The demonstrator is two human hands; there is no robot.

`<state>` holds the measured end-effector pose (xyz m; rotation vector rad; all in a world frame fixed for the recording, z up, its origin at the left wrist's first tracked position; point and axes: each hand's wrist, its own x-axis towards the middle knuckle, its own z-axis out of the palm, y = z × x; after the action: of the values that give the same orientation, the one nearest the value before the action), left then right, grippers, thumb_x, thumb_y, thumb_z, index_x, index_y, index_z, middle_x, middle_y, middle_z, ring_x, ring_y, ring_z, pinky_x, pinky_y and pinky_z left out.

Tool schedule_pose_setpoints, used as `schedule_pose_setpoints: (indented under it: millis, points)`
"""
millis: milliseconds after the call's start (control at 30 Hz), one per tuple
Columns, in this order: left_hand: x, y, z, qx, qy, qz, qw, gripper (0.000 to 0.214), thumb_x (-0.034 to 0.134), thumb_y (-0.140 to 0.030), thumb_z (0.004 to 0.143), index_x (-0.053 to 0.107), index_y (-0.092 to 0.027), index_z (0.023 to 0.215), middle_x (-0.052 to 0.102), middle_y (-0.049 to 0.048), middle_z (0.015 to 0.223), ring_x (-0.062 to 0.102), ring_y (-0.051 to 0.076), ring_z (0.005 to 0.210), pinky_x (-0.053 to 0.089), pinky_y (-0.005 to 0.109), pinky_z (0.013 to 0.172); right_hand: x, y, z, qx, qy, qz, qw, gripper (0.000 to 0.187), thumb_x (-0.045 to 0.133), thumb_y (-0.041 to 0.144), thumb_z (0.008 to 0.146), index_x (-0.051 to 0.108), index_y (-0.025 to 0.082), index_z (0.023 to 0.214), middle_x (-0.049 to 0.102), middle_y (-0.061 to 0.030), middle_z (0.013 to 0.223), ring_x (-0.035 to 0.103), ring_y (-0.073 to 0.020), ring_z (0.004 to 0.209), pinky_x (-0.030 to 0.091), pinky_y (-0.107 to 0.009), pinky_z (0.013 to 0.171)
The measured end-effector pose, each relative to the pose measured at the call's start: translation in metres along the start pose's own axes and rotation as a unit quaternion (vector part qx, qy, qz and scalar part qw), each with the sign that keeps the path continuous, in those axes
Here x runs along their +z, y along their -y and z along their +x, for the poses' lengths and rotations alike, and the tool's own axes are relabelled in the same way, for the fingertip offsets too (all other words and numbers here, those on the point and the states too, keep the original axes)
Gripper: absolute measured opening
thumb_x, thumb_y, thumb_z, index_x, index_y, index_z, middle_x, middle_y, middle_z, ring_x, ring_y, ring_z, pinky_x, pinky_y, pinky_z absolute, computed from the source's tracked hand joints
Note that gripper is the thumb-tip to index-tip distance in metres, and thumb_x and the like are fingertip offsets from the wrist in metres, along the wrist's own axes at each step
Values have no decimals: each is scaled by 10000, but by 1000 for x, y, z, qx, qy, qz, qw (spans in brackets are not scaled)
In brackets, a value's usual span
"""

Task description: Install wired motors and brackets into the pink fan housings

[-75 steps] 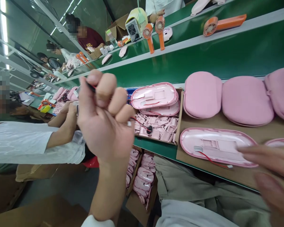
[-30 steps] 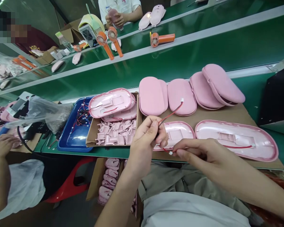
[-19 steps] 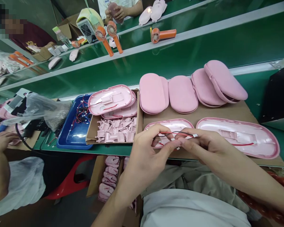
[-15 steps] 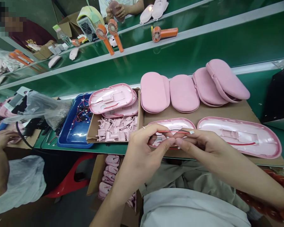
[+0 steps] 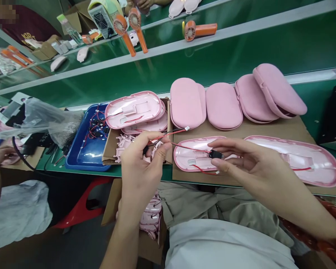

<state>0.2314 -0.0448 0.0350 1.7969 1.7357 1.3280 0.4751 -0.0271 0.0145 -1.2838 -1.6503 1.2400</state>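
Note:
My left hand (image 5: 142, 164) pinches red and black wires (image 5: 177, 131), whose white plug (image 5: 187, 128) sticks out to the right. A dark part shows partly behind these fingers. Between the thumb and fingers of my right hand (image 5: 254, 160) is a small black block-shaped component (image 5: 215, 154). A dark red wire stretches from it to my left hand. Under the hands lies a pink oval shell (image 5: 182, 166), inner side up, with a red wire and white plug at its front. Another pink shell (image 5: 329, 173) lies to the right, partly behind my right hand.
Small pink parts and stacked shells (image 5: 134, 108) occupy a cardboard box (image 5: 109, 149). Left of it, a blue tray (image 5: 84, 161) holds wired black components. Closed pink cases (image 5: 187, 104) line the back. A co-worker's hand (image 5: 0, 157) is at far left.
My hands have moved apart, the left one leftward and the right one slightly right. The black component now shows in my right fingers, with a wire stretched between the hands.

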Motion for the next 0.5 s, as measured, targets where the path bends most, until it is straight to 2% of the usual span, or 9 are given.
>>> schedule_pose_setpoints:
  millis: [67,200,300,400,500]
  points:
    - [-1,2,-1,13,3,12,1000,158,755,-107,942,747,-250,1009,761,-40,906,483,103,656,428,253,614,0,-3,1,-14,-16,-22,1000,349,774,532,944,778,290,1195,773,19,1197,769,-102,981,630,-89,812]
    - [-1,3,-3,38,1,34,999,108,758,-138,960,741,-228,1017,773,-26,903,517,100,645,431,256,605,0,-4,3,-32,-6,-61,998,280,714,504,986,788,285,1145,778,17,1142,760,-95,954,612,-82,756]
    - [-1,2,-6,47,2,50,998,56,774,-200,983,733,-218,1017,768,-18,870,537,105,638,452,264,614,1,-3,6,-20,-14,-54,998,300,626,502,1045,760,280,1196,758,7,946,710,-81,788,587,-103,670]
    - [0,2,-7,68,17,58,996,62,766,-243,1008,714,-219,984,763,-12,850,606,118,679,486,271,640,3,-2,12,7,3,-5,1000,359,587,554,1059,729,228,1110,693,-1,792,653,-91,672,570,-140,602]
    - [0,5,-7,81,10,65,995,62,749,-235,1020,699,-217,989,775,1,895,675,137,765,523,276,686,3,-4,18,7,33,-10,999,394,663,595,1014,743,211,1047,744,-31,931,711,-123,790,605,-174,662]
